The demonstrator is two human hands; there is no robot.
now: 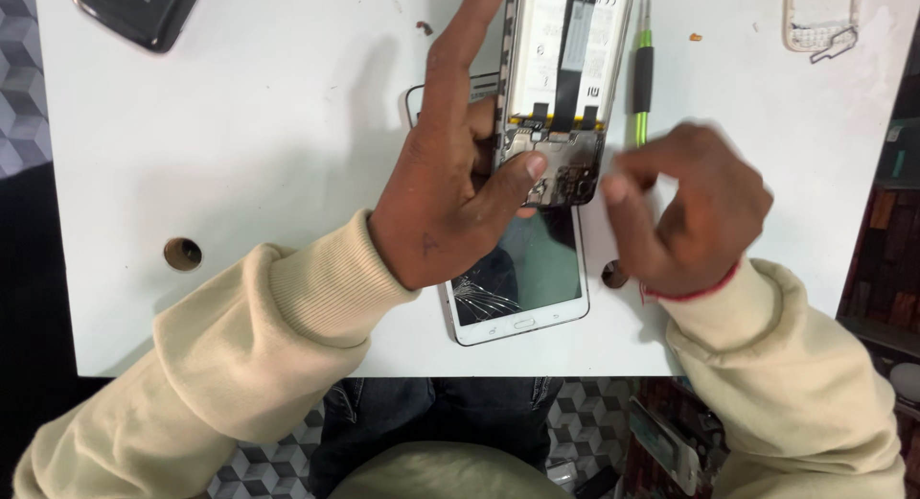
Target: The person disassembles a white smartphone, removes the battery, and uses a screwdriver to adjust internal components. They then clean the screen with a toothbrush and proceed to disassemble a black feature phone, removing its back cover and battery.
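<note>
Nearest lies a white tablet with cracked glass; just above it the left hand grips an opened phone — the right hand, fingers loosely curled and empty, hovers beside it — a green-handled screwdriver beyond.

there were two hands, the left hand and the right hand. one opened phone showed its insides. one white phone had cracked glass. one dark phone lay at the far corner. one white phone frame was there, and one green screwdriver. the white table had two round holes.
</note>
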